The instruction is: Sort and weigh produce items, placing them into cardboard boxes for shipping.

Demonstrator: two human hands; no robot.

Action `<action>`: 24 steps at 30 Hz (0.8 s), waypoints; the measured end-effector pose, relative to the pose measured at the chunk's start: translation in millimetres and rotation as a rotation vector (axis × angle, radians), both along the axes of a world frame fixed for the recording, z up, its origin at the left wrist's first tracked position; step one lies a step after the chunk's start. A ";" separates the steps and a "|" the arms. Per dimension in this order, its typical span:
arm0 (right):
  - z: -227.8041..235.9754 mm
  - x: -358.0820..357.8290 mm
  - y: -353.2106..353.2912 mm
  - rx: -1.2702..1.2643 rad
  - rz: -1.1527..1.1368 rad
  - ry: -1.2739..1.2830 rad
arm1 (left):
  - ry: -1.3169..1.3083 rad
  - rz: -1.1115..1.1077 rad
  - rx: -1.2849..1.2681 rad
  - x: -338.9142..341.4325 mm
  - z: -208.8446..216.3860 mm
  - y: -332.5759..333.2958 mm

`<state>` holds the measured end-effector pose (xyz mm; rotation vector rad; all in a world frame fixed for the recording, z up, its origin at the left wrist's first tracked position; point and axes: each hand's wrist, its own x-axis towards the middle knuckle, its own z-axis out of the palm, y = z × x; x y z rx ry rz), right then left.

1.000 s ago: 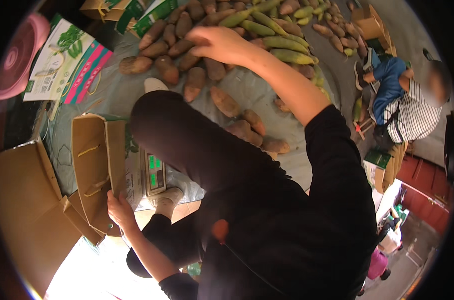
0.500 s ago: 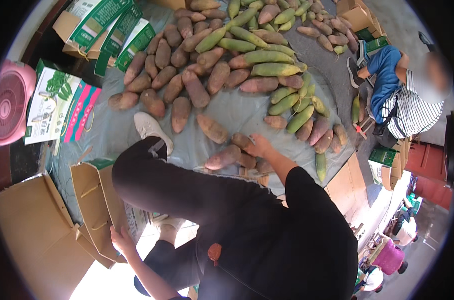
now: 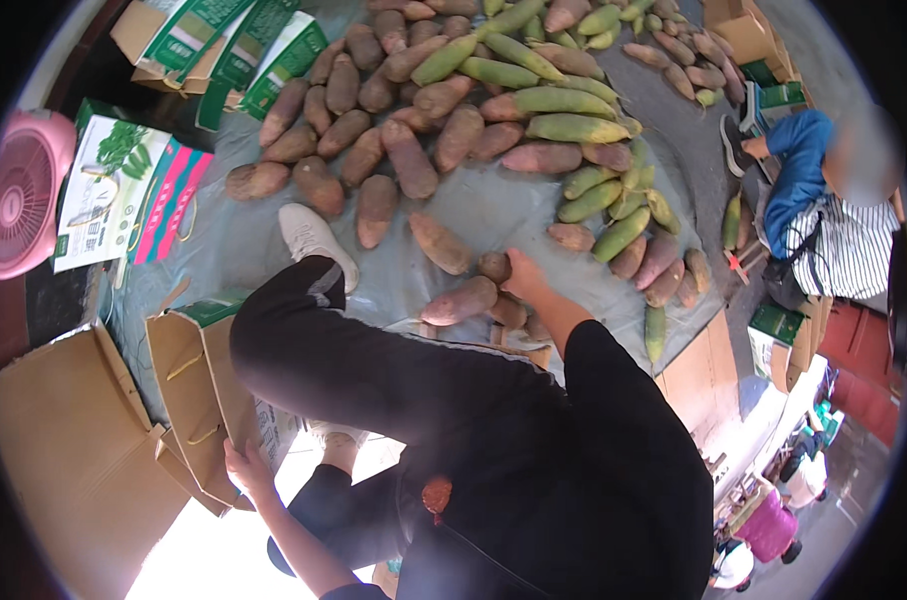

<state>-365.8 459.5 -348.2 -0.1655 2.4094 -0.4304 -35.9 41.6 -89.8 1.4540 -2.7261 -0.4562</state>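
Note:
My right hand point(image 3: 526, 277) is closed on the right end of a small brown radish point(image 3: 494, 266), just beyond my bent knee. A longer pinkish radish point(image 3: 460, 301) lies below it, with a further brown one point(image 3: 508, 312) beside that. At the lower left, my left hand point(image 3: 250, 470) grips the side of an upright cardboard carton point(image 3: 236, 385), thumb and fingers about its edge. Brown cord handles show on the carton's inner side. Part of the grip on the radish is hidden behind my fingers.
Brown-red radishes point(image 3: 409, 160) and long green radishes point(image 3: 574, 128) cover the plastic sheet point(image 3: 374, 275). A pink fan point(image 3: 19, 195) and printed cartons point(image 3: 104, 190) stand left. At the right sits a person in a striped shirt point(image 3: 844, 245). Flattened cardboard point(image 3: 64, 430) lies lower left.
The whole view has shifted slightly. My right hand stays on the small radish, which now shows more end-on. My left hand keeps its grip on the carton.

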 end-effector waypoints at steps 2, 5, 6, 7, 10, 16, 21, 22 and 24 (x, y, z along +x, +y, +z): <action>6.9 -9.7 -6.9 0.009 0.030 0.010 | -0.004 0.001 -0.017 7.2 1.9 -0.7; 17.1 -24.2 -10.0 -0.054 0.077 0.165 | -0.066 0.039 -0.037 6.6 3.7 0.8; 29.5 -33.4 -14.7 -0.015 0.081 0.145 | -0.070 0.043 -0.015 5.7 1.0 -1.4; 44.0 -45.9 -23.9 0.017 0.091 0.125 | -0.067 0.052 -0.024 0.0 3.5 0.4; 55.7 -73.1 -45.7 -0.157 0.159 0.241 | -0.121 0.089 -0.060 3.9 7.8 3.4; 180.1 -107.9 -158.5 -0.502 0.492 0.521 | -0.076 0.101 -0.115 -1.2 8.4 11.9; 306.1 -84.8 -270.3 -0.768 0.776 0.636 | -0.176 0.072 -0.177 11.6 29.2 23.1; 325.4 -72.8 -289.4 -0.803 0.817 0.662 | -0.229 0.083 -0.162 15.3 34.2 25.9; 362.8 -45.0 -319.2 -0.897 0.934 0.701 | -0.268 0.103 -0.140 22.3 34.6 31.6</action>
